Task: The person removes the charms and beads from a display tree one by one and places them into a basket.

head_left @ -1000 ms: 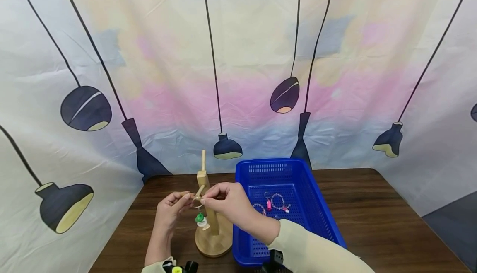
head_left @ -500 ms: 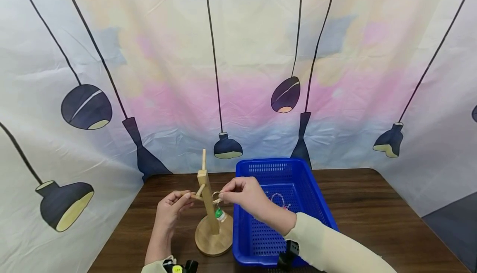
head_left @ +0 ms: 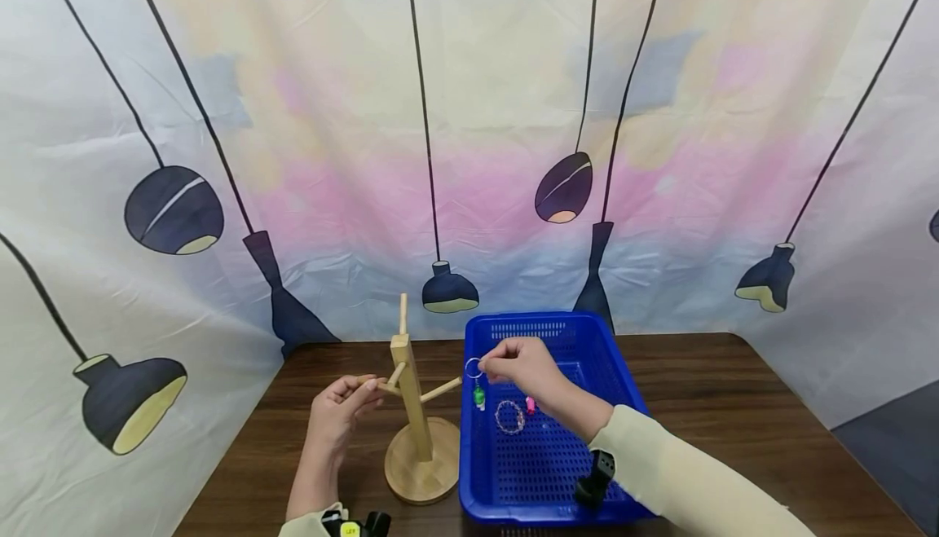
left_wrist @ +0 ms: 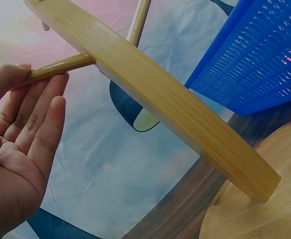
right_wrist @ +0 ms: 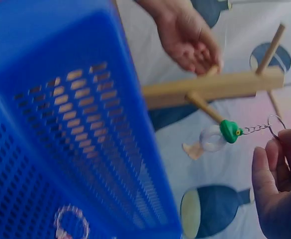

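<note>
My left hand (head_left: 339, 415) pinches the end of a wooden peg (left_wrist: 60, 67) on the left side of a wooden peg stand (head_left: 412, 407). In my right hand (head_left: 530, 370), thumb and finger pinch the metal ring of a keychain (right_wrist: 230, 131). A short chain joins the ring to a green top with a clear bulb below it. In the head view the keychain hangs over the left rim of the blue basket (head_left: 484, 492), just right of the stand's right peg (head_left: 443, 390). That peg carries nothing.
Inside the basket lie a beaded bracelet (head_left: 509, 417) and a small pink charm (head_left: 531, 405), partly near my right wrist. The stand's round base (head_left: 421, 480) sits close beside the basket on the brown table (head_left: 734, 423). A printed curtain hangs behind.
My right hand has drawn the keychain away from the stand's pegs, rightward to the basket's left edge. The left hand stays on its peg.
</note>
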`<state>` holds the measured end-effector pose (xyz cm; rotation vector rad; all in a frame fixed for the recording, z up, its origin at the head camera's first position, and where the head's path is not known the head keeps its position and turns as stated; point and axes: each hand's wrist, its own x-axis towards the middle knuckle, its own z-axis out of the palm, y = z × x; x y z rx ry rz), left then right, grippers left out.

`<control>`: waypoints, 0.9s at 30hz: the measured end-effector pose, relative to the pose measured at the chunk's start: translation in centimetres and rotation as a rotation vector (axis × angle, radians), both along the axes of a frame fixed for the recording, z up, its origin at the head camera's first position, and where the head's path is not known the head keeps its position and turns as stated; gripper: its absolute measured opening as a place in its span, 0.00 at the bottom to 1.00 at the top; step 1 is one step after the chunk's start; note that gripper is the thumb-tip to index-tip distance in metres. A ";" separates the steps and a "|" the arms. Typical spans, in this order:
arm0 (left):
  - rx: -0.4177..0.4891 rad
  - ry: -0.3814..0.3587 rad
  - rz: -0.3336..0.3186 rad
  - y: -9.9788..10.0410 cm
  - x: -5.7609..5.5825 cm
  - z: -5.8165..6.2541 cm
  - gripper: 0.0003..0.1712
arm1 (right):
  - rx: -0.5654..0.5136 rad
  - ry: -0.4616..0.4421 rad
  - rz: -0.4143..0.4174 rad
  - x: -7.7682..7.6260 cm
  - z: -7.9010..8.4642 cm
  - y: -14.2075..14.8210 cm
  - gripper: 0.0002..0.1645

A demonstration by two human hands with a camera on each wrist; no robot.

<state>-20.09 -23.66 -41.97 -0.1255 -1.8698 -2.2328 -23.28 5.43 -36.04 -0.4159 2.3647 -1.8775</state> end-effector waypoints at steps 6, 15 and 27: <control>0.003 -0.002 0.000 -0.1 0.0 0.0 0.14 | 0.112 -0.030 0.006 -1.5 -0.8 1.2 0.09; 0.000 -0.010 -0.004 -0.1 0.0 -0.1 0.15 | 0.185 -0.064 0.068 -3.5 -2.6 2.7 0.11; 0.002 0.000 -0.011 -0.1 0.0 -0.1 0.16 | 0.237 -0.105 0.072 -5.8 -5.1 3.9 0.11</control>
